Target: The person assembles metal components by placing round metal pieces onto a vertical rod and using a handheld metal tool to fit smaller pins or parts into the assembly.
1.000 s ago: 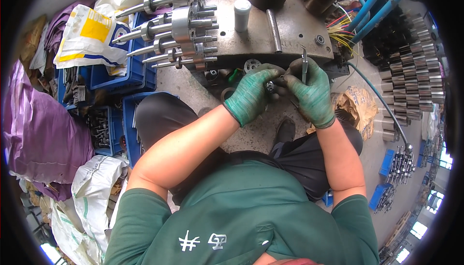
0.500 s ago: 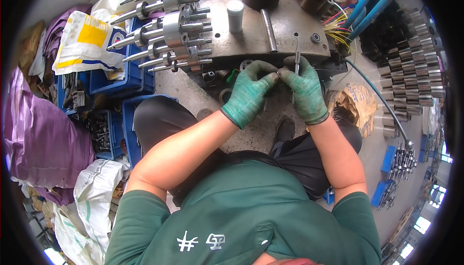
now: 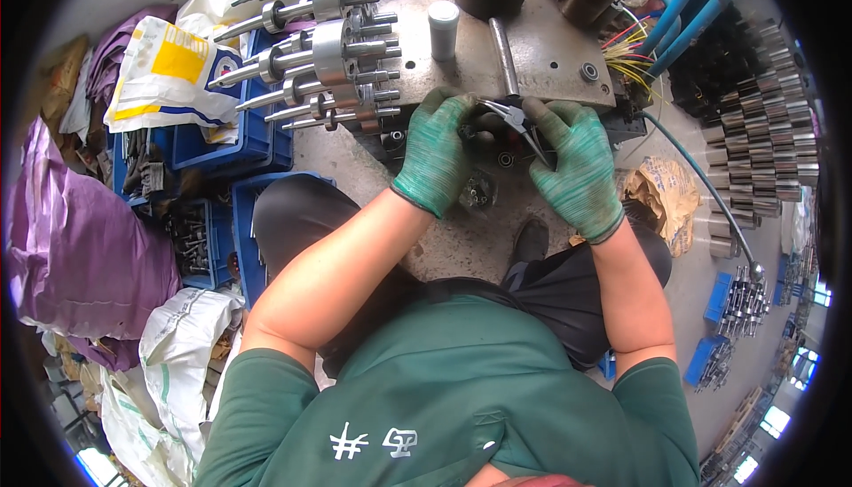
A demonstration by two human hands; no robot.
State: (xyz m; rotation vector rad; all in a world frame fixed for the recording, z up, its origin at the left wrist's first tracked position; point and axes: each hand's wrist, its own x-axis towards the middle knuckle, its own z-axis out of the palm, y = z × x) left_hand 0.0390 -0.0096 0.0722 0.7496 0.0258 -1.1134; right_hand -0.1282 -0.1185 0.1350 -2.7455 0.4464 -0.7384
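Both hands wear green work gloves with darkened fingers and meet just in front of the metal block's near edge. My right hand is closed around a pair of slim pliers, whose nose points left toward the other hand. My left hand has its thumb and fingertips pinched together at the pliers' tips; whatever is between them is too small to make out. Just beyond the hands, a metal rod lies on the block. A white-capped cylinder stands on the block left of the rod.
Several steel shafts with round collars stick out at the block's left. Blue bins stand left of my legs, near a purple sack. Stacked metal cylinders, a hose and crumpled brown paper are on the right.
The pliers have swung from upright to slanting, their nose now toward my left hand. My hands have moved slightly apart, and the view has shifted a little.
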